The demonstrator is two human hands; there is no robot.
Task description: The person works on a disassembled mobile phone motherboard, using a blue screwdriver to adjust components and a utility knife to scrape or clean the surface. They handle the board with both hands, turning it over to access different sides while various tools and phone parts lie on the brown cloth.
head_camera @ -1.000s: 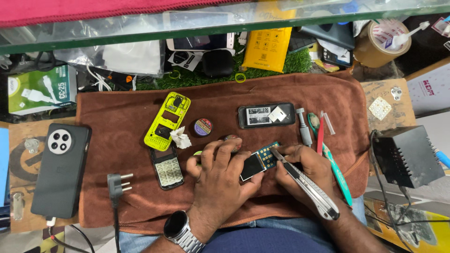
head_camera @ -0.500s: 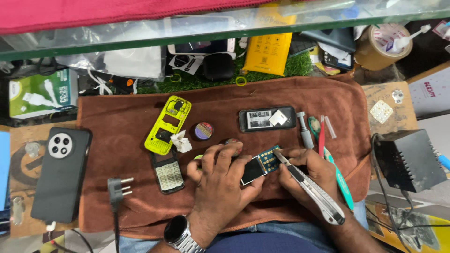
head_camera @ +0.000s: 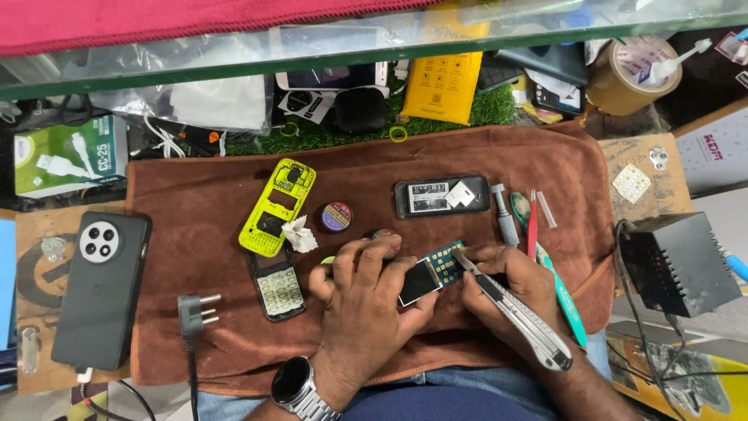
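Left to right. Far left of frame: dark smartphone (head_camera: 100, 290) lies camera side up on the tabletop (head_camera: 35, 226), unmoved over the last second. A black plug (head_camera: 195, 309) sits at the left edge of the brown cloth (head_camera: 195, 195). Left of centre: yellow-green phone frame (head_camera: 277, 206), and below it the black keypad panel (head_camera: 277, 287), both as before. A small round tin (head_camera: 336, 216) rests near them.

Centre: left hand (head_camera: 365, 300), fingers pinched narrow on the small phone circuit board (head_camera: 430, 273), pressing it flat to the cloth. Right hand (head_camera: 510, 284), fingers wrapped round a utility knife (head_camera: 510, 308), tip touching the board's upper edge, probably at the keypad contacts; the exact spot is too small to tell. The only change is slight: the knife tip has crept a little along the board, so the scraping or prying goes on.
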